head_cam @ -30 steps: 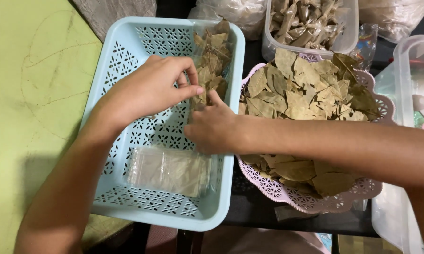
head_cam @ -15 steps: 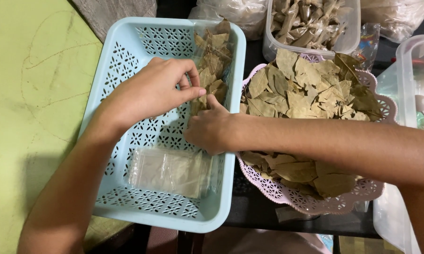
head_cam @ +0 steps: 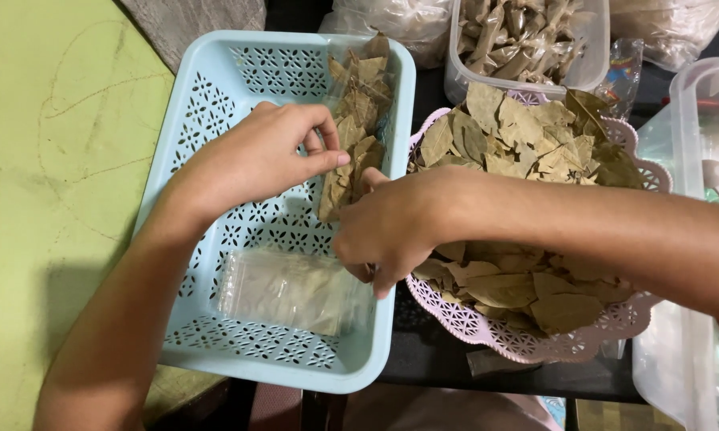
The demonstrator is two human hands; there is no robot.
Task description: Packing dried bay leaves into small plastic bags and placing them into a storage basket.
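Observation:
My left hand (head_cam: 259, 160) pinches the top of a clear packet of dried leaves (head_cam: 358, 132), which leans against the right wall of a light blue perforated basket (head_cam: 215, 88). My right hand (head_cam: 391, 227) reaches across the basket's right rim. Its thumb touches the packet's lower end, and its curled fingers hang over a flat clear packet (head_cam: 287, 291) lying on the basket floor. Whether those fingers hold anything is hidden.
A pink perforated basket (head_cam: 487, 331) heaped with loose dried leaves (head_cam: 527, 136) sits to the right under my right forearm. A clear tub of leaves (head_cam: 527, 40) and plastic bags stand behind, a clear container (head_cam: 695, 160) at far right. A green surface (head_cam: 48, 160) lies to the left.
My right hand has slid down toward me from the packet's top to its lower end. My left hand keeps its pinch on the packet.

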